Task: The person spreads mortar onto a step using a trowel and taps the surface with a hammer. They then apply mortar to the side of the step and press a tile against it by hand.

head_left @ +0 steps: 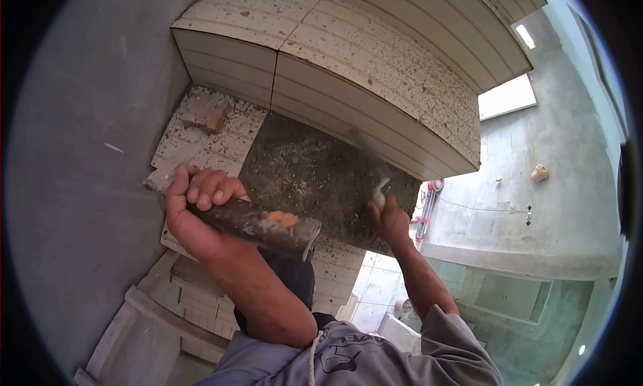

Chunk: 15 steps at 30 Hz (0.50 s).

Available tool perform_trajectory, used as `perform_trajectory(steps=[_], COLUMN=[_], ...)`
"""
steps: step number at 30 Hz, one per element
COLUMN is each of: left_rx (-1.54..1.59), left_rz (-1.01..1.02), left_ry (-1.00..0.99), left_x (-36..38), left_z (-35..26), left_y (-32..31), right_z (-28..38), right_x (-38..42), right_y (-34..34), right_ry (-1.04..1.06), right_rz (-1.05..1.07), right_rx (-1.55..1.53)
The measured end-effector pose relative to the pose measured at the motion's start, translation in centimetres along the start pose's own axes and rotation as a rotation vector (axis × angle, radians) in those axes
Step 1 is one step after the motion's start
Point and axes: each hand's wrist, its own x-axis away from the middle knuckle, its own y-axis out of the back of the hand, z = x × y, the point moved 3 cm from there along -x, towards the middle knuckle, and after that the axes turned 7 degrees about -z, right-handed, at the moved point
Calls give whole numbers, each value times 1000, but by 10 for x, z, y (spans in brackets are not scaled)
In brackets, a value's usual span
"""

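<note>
My left hand (207, 208) is closed around a thick, dirty tube (261, 222) with an orange patch near its lower right end. The tube is held over the stair tread, sloping down to the right. In my right hand (394, 222) is the pale handle of a trowel (380, 193); its blade is smeared by motion over the grey mortar bed (315, 168). This mortar covers the tread below a cream tiled riser (355, 111). To its left, a speckled cream tile (238, 128) carries a piece of red brick (209, 111).
More tiled steps (375, 44) rise ahead, dotted with crumbs. A bare grey wall (87, 118) borders the left side. Wooden boards (177, 319) stand at lower left. Beyond the stair's right edge lies a lower floor (489, 218) with a red tool (434, 185) and a cable.
</note>
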Motion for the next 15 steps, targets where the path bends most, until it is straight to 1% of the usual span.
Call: perform_trajectory(steps=[1, 3, 4, 5, 6, 7, 9, 11, 12, 13, 14, 15], left_rx=[-41, -23, -8, -22, -19, -7, -38, -57, -38, -38, -47, -64], left_rz=[-18, 4, 11, -10, 27, 73, 40, 23, 30, 15, 5, 1], left_ry=[-60, -29, -12, -10, 1, 10, -17, -47, -22, 12, 17, -32], left_x=[0, -1, 0, 3, 2, 0, 4, 1, -1, 2, 5, 2], left_z=[1, 3, 2, 1, 1, 3, 10, 12, 9, 7, 7, 12], left_y=[-1, -2, 0, 4, 2, -1, -2, -7, -8, -4, -2, -7], right_z=[-3, -4, -3, -2, 2, 0, -11, -11, -8, -14, -22, -24], right_x=[0, -4, -4, 7, 7, -2, -3, 2, 0, 6, 7, -4], right_y=[0, 0, 3, 7, 11, 7, -5, 5, 9, 3, -3, 2], right_ry=[-4, -7, -1, -15, -17, -10, -71, -44, -4, -14, -8, 8], right_rz=[-9, 116, 122, 65, -14, -23, 143, 112, 101, 122, 95, 33], right_rx=[1, 100, 106, 44, -20, -22, 109, 65, 24, 26, 81, 137])
